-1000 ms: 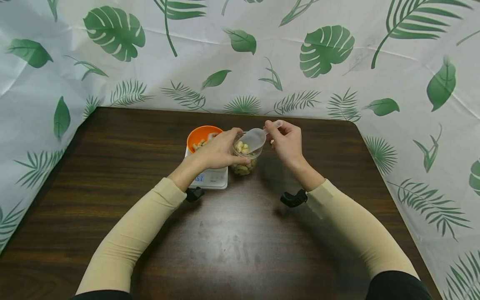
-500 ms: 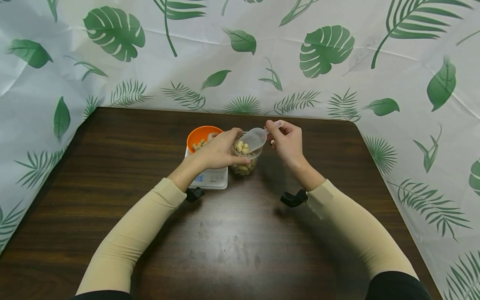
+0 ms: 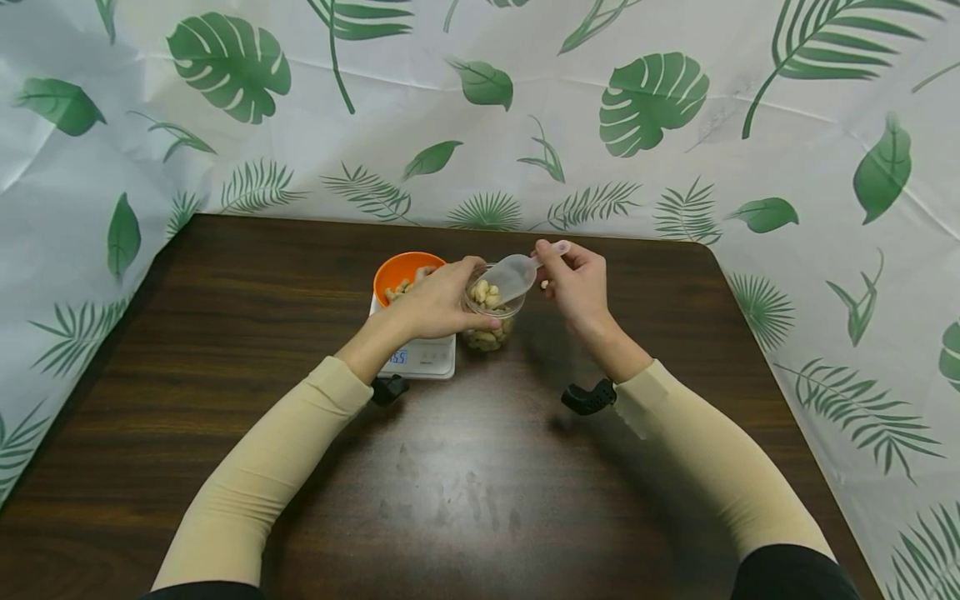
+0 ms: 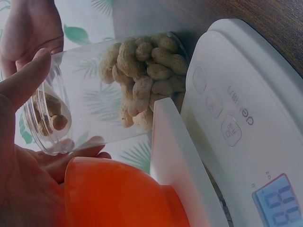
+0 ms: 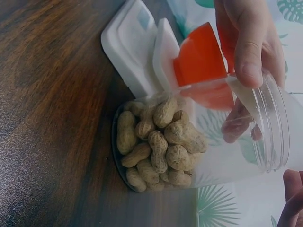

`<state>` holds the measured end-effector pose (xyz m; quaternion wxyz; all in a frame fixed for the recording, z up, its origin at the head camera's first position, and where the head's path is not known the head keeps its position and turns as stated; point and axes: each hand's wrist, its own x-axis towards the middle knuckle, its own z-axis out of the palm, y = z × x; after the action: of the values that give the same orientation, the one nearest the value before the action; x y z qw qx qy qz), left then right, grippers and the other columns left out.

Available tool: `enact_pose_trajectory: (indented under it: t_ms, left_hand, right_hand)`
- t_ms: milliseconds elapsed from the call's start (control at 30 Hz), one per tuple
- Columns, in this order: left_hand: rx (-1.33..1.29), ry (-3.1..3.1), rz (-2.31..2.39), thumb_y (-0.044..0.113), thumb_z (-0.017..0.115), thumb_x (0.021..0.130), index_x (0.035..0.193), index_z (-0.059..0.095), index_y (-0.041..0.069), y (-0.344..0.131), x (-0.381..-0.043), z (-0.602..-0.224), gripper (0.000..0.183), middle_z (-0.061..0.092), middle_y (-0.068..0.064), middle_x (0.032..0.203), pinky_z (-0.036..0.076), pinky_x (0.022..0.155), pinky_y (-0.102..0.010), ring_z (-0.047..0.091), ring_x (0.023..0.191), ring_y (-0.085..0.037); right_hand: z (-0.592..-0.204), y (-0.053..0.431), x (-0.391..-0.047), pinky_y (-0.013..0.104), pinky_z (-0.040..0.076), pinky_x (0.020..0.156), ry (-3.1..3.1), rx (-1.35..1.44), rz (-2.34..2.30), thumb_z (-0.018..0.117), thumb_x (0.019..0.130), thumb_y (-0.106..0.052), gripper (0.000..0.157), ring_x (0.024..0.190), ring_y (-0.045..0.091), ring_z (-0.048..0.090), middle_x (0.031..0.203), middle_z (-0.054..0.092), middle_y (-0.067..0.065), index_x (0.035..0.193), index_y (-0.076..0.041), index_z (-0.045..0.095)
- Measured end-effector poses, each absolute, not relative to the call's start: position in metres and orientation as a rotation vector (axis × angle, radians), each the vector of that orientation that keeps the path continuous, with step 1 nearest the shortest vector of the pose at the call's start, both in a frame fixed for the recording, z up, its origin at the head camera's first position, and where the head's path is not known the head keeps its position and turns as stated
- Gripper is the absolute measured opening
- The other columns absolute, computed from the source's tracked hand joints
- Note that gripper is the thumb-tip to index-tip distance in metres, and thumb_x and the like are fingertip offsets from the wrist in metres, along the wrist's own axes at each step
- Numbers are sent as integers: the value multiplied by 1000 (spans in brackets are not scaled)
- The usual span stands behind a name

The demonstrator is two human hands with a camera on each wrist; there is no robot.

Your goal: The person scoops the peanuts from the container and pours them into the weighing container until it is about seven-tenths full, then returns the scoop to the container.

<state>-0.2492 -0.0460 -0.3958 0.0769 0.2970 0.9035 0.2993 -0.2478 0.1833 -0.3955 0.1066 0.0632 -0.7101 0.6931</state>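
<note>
My left hand (image 3: 438, 300) grips a clear jar (image 5: 222, 165) near its rim, thumb on the near side. Unshelled peanuts (image 5: 158, 151) fill the jar's lower part. My right hand (image 3: 577, 287) pinches the handle of a translucent plastic scoop (image 3: 513, 273). The scoop's bowl tilts down into the jar's mouth, with several peanuts (image 3: 483, 293) at its lower end. Left of the jar, an orange bowl (image 4: 118, 194) with peanuts in it stands on a white kitchen scale (image 3: 435, 367). My left hand and forearm hide part of both bowl and scale.
The scale's lit display (image 4: 279, 201) shows digits, partly cut off. Dark wooden table (image 3: 480, 467) lies under everything, with a leaf-patterned sheet (image 3: 480, 125) behind it. A small pale bit (image 3: 543, 285) shows beside my right fingers, too small to identify.
My right hand and the scoop have shifted very slightly up and to the right. The digits on the scale have changed. My left hand stays on the jar.
</note>
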Motion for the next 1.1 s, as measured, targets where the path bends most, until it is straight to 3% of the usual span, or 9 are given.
enact_pose_trajectory:
  t_ms: [200,467,1100]
  left_hand:
    - [880,2708,892,57,76,87,153,39,7,-46,-249,-396,90,59,-6,135,28,108,-60,55,121,-22]
    - [874,2702,899,56,76,88,153,39,7,-46,-249,-397,90,59,-6,135,30,107,-58,56,119,-22]
    - [867,2710,895,55,77,88,153,39,7,-45,-249,-397,89,59,-6,135,29,107,-58,56,121,-22]
  right_hand:
    - [-394,184,-247,23,43,48,-2096,161,2040,68,102,-25,39,58,8,58,71,65,6,99,14,68]
    - [-395,185,-247,22,44,47,-2083,139,2058,69,101,-27,46,57,8,59,72,66,0,104,19,65]
    - [-394,188,-252,22,43,46,-2015,115,2109,70,100,-25,22,57,11,64,75,69,1,89,-5,74]
